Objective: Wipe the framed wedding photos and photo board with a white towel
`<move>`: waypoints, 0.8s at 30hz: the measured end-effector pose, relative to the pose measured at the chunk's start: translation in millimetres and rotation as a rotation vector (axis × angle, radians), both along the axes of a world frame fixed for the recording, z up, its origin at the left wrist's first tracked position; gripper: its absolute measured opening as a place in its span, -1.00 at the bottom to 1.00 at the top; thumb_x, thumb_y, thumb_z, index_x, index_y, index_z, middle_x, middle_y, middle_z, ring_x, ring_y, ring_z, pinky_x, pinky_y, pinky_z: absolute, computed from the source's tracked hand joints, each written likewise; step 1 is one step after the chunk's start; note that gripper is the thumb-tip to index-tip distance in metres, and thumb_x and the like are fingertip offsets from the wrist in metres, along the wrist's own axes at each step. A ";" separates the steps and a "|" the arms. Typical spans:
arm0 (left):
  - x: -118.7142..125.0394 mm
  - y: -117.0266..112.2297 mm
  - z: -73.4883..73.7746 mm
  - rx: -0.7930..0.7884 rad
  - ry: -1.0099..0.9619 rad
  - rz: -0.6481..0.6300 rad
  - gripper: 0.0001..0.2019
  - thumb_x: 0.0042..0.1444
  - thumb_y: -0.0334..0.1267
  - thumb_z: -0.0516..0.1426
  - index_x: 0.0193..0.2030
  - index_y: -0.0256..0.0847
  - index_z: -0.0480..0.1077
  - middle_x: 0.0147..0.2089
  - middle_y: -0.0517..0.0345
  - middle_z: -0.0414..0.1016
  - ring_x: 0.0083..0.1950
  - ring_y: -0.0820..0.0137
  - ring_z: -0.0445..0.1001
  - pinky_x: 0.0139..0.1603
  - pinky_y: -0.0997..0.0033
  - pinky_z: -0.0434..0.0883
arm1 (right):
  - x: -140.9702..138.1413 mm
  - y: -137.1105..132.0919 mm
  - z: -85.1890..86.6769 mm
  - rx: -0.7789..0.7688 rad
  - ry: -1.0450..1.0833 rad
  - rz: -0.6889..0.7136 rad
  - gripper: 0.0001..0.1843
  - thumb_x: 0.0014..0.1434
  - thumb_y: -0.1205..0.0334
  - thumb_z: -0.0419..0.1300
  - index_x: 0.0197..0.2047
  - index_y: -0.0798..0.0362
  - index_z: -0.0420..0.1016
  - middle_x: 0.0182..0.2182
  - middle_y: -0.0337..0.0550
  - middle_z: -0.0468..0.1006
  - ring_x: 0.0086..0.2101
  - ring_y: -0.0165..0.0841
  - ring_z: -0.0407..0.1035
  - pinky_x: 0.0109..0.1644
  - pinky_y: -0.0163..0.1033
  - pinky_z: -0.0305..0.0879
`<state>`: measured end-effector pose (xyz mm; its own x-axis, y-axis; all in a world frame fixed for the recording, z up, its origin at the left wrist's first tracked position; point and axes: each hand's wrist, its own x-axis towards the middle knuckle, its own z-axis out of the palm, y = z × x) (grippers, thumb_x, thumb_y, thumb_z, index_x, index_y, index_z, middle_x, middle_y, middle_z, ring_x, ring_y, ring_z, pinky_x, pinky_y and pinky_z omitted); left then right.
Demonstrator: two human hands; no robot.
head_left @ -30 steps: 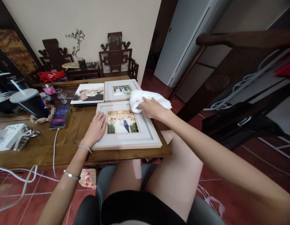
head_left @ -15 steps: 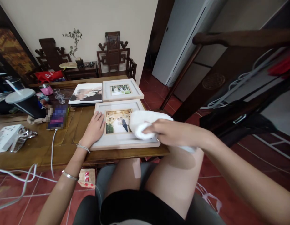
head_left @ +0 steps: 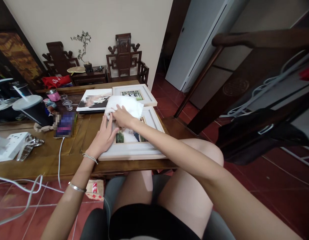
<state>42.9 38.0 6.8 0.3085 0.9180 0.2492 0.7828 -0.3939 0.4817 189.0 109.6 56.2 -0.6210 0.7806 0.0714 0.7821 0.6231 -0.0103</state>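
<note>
A white picture frame (head_left: 134, 151) with a photo in its middle lies flat at the table's near edge. My left hand (head_left: 103, 138) rests with fingers spread on its left side. My right hand (head_left: 122, 117) presses a folded white cloth (head_left: 128, 104) onto the far left part of the frame, close to the left fingertips. The cloth and right forearm hide part of the photo. Behind it lies a second picture frame (head_left: 146, 94), its near left part covered by the cloth. A white photo panel (head_left: 94, 99) lies to the left of that.
On the wooden table (head_left: 81, 146) at left are a phone (head_left: 65, 125) on a white cable, a lidded cup with a straw (head_left: 31, 110), a power strip (head_left: 13, 146) and a pink mug (head_left: 53, 95). A dark wooden chair (head_left: 229, 86) stands at right.
My right hand has swept the white cloth from the right side of the near frame to its far left corner. My left hand stays on the frame's left side.
</note>
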 end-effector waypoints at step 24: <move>-3.0 -4.7 3.3 -0.057 -0.132 -0.013 -0.23 0.37 0.24 -0.32 0.52 -0.26 -0.08 0.59 -0.07 -0.33 0.58 0.19 -0.32 0.52 0.02 -0.12 | 21.6 -94.4 10.3 -0.127 -0.088 0.158 -0.51 0.17 0.59 0.03 0.12 0.26 0.52 0.20 0.26 0.45 0.37 0.02 0.04 0.37 0.20 0.03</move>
<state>39.9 33.4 10.1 0.2886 0.9278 0.2362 0.7062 -0.3729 0.6018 210.5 15.2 66.5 -0.7355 0.6726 -0.0816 0.6765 0.7357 -0.0325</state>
